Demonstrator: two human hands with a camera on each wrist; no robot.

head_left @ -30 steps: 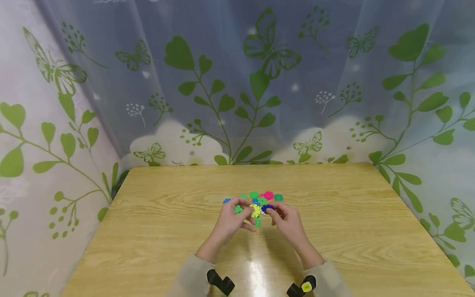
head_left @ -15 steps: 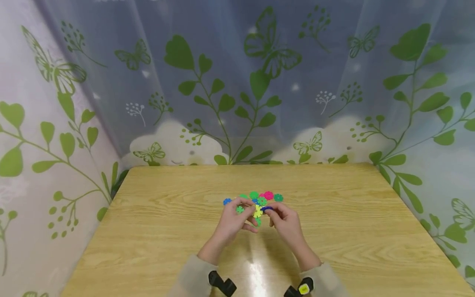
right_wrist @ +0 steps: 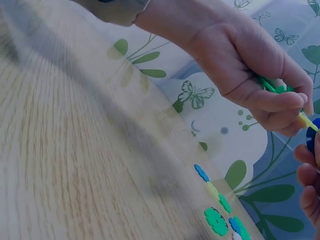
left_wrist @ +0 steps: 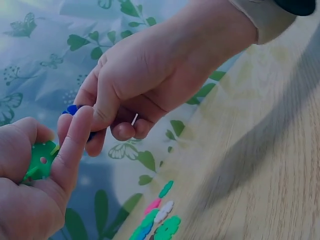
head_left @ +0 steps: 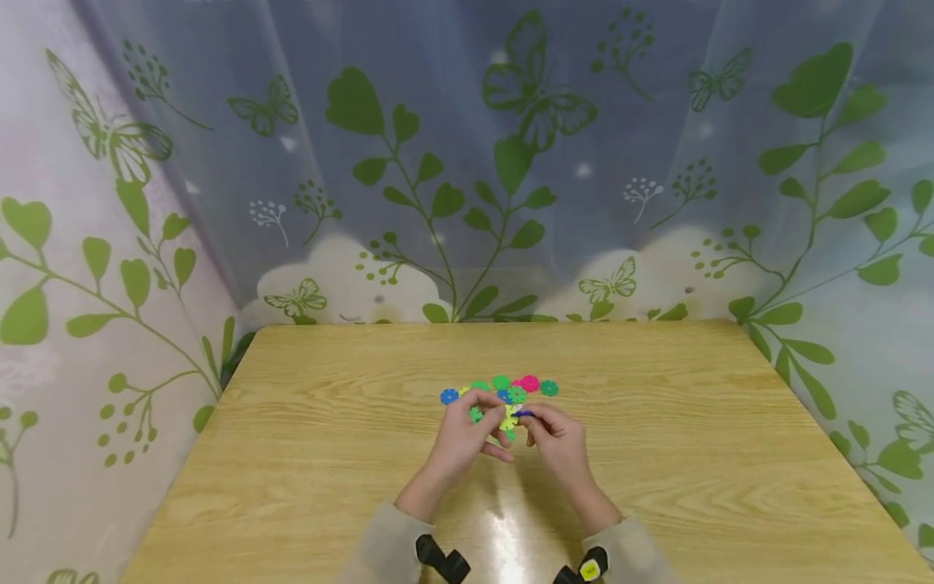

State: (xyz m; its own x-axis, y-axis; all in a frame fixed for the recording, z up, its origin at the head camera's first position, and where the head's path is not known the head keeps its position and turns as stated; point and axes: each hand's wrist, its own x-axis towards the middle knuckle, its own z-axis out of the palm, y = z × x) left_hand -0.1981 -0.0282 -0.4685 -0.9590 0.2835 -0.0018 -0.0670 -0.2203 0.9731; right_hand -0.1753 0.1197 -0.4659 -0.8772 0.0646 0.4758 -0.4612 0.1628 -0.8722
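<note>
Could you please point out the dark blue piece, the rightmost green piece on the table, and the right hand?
Dark blue piece [left_wrist: 71, 109], left wrist view: on its exposed petals.
Rightmost green piece [head_left: 549, 388], head view: on its middle.
Right hand [head_left: 563, 444], head view: on the back of it.

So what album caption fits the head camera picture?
Left hand holding a yellow flower-shaped plastic piece, right hand a thin dark-blue plastic piece.

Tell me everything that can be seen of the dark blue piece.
The dark blue piece looks like thin plastic with a lobed rim. The right hand pinches it above the table, and the head view shows it nearly edge-on. It appears to meet the yellow piece; whether they interlock cannot be told. Fingers hide part of it.
</note>
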